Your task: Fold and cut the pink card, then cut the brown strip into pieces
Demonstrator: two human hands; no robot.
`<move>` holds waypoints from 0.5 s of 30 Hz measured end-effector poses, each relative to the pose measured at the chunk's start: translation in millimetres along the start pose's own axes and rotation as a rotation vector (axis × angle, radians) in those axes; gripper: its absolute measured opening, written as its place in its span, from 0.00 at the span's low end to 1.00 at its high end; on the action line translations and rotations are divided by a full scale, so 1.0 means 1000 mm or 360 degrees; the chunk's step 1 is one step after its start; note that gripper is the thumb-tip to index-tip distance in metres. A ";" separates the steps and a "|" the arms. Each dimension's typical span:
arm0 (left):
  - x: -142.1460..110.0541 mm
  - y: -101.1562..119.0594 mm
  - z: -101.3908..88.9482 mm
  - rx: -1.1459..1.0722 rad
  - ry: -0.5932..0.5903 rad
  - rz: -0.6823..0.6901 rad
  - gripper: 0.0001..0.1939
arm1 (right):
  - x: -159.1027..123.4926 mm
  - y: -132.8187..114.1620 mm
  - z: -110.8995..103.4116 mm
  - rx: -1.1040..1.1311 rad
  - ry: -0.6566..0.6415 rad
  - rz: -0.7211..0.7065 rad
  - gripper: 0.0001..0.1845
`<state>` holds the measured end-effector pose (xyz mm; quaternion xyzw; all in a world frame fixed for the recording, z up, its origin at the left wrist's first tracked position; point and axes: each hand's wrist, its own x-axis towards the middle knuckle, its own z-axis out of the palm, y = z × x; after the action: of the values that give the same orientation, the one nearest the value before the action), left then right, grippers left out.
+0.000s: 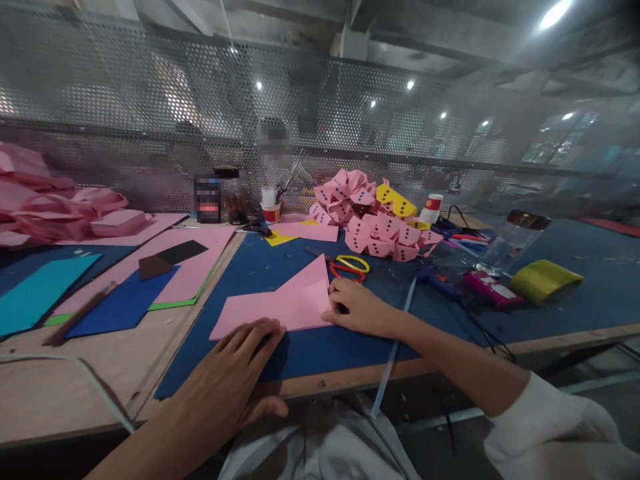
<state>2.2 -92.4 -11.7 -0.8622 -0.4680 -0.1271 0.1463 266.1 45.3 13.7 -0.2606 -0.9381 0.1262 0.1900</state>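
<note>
A pink paper sheet (280, 303) lies on the blue mat before me, its right part rising into a pointed flap. My left hand (240, 357) rests on the sheet's near left edge, fingers stretched out and the thumb off to the side. At the sheet's right end, my right hand (357, 307) has its fingers curled and pinching the edge by the flap. Just behind that hand lie scissors (353, 267) with red and yellow handles, partly covered by the flap. A dark blue glue gun (437, 280) lies to the right of my right hand.
Pink dotted paper pieces (383, 223) are heaped at the back. On the right stand a clear jar (515, 243) and a yellow-green roll (547, 280). Blue sheets (123, 303) and a brown stick (80, 313) lie left. A pale glue stick (395, 347) overhangs the front edge.
</note>
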 end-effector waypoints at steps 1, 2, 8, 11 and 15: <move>0.001 0.001 0.000 -0.0003 -0.0008 -0.0003 0.44 | 0.000 0.000 0.000 0.0000 -0.0001 0.0001 0.16; 0.001 0.002 0.000 -0.0002 -0.0018 0.0000 0.44 | 0.000 0.000 0.000 0.0000 -0.0001 0.0001 0.16; 0.002 0.005 0.009 0.0029 -0.0015 0.0038 0.50 | 0.000 0.000 0.000 -0.0009 0.0002 -0.0001 0.17; 0.003 0.007 0.010 0.0027 -0.0049 0.0005 0.51 | 0.000 0.000 0.000 -0.0015 0.0010 0.0000 0.17; 0.008 0.010 0.005 0.0012 -0.0050 0.0006 0.50 | 0.000 -0.001 -0.001 -0.0017 0.0004 -0.0001 0.16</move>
<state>14.7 -89.8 -14.5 -0.8644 -0.4692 -0.1116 0.1424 266.0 44.3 15.0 -0.2614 -0.9386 0.1209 0.1899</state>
